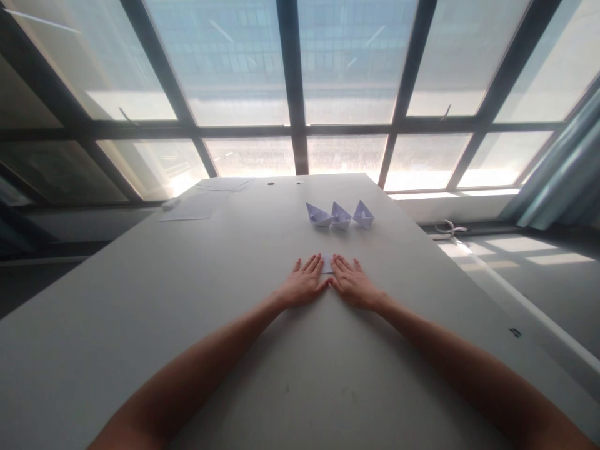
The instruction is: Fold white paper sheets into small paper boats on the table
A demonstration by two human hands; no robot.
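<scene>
A small piece of folded white paper (327, 265) lies flat on the white table (225, 269), mostly covered by my hands. My left hand (304, 282) presses on its left side, palm down with fingers stretched out. On its right side rests my right hand (352, 282), also flat with the fingers extended. The thumbs nearly meet at the paper's near edge. Beyond my hands stand three folded paper boats in a row: a left one (319, 217), a middle one (341, 216) and a right one (363, 215).
White paper sheets (194, 206) lie at the table's far left. Two small round holes sit near the far edge. Large windows (244, 75) with dark frames rise behind the table. A curtain (557, 169) hangs at the right, and a white pipe (525, 300) runs beside the table's right edge.
</scene>
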